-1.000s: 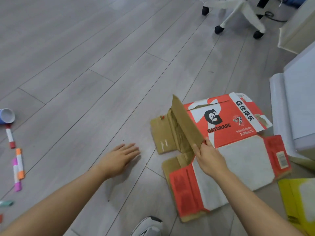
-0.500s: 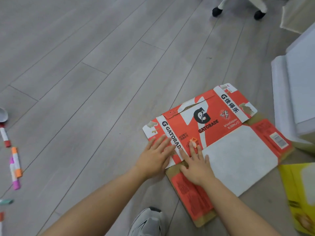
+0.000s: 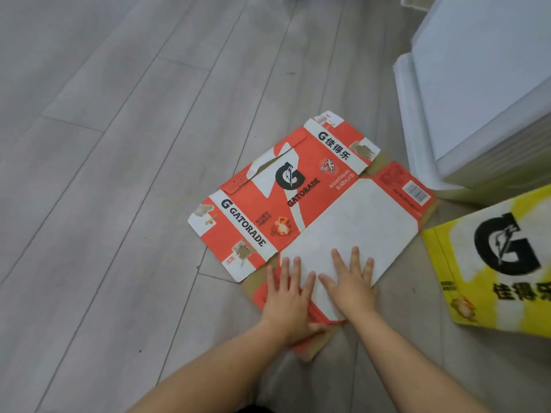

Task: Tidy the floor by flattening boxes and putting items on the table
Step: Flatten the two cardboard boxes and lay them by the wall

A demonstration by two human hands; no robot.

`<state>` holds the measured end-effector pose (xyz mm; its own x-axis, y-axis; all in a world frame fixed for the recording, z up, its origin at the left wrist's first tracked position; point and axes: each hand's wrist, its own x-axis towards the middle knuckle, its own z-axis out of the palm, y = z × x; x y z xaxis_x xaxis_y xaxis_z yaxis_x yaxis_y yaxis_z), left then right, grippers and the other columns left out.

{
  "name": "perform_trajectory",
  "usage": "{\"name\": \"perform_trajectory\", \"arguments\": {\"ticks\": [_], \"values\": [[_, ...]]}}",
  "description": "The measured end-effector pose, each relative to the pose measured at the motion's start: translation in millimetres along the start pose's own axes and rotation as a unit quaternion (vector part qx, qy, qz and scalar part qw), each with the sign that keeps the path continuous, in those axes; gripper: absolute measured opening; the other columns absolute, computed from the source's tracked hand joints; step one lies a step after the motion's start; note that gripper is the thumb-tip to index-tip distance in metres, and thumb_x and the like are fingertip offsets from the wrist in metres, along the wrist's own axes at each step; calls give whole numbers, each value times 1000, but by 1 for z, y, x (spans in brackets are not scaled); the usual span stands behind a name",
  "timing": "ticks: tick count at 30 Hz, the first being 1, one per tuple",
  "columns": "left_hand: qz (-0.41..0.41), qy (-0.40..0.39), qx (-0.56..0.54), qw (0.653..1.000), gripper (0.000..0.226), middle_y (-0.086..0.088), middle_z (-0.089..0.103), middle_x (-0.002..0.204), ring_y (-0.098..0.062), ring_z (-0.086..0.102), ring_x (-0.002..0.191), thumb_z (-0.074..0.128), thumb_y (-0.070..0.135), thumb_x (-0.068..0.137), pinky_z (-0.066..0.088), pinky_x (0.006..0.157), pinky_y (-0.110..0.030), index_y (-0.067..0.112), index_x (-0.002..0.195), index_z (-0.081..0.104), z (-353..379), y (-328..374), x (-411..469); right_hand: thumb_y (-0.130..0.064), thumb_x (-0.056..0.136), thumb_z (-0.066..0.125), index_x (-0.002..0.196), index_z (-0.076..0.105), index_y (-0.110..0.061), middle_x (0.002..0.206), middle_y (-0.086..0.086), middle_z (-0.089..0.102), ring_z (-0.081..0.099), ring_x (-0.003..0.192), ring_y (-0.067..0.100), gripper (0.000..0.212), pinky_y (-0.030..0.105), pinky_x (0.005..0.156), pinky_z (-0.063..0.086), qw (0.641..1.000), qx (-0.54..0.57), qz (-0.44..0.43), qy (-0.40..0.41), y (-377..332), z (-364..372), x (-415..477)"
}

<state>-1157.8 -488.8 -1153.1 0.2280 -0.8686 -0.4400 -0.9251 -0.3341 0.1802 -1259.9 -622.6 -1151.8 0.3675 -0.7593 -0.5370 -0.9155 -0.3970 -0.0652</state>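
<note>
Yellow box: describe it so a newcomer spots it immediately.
Start at the white furniture at upper right. Below it, at the frame's right edge, the yellow box lies on the floor. It alone is yellow; the flattened box beside it is orange.

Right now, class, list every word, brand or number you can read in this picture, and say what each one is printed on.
"GATORADE": orange box, under its black G logo.
"G GATORADE": that box's near-left white strip.
"G 佳得乐": its far white strip.
"G", "佳得乐": yellow box.
Small print and barcode label on the orange box: too blurred to read.
</note>
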Motion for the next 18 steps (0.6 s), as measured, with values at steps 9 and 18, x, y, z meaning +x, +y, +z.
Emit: {"name": "perform_trajectory", "arguments": {"ticks": [9,18], "values": [[-1,-39,-6,999,99,-18,-31,157,-44,-39,136,38,68,83,-10,106,-71,25,155,-14,2,42,2,-51,98,37,154,10,-38,164,-1,-7,-8,149,30,63,48,119,14,1000,13,-11,11,29,-10,-2],[34,-73,137,987,93,2,-16,164,-31,-8,150,57,51,86,18,112,-65,41,153,-7,-55,-122,11,-52,99,28,152,12,-43,163,-8,-7,-7,150,24,56,56,118,-3,992,-53,-107,27,7,0,-16]]}}
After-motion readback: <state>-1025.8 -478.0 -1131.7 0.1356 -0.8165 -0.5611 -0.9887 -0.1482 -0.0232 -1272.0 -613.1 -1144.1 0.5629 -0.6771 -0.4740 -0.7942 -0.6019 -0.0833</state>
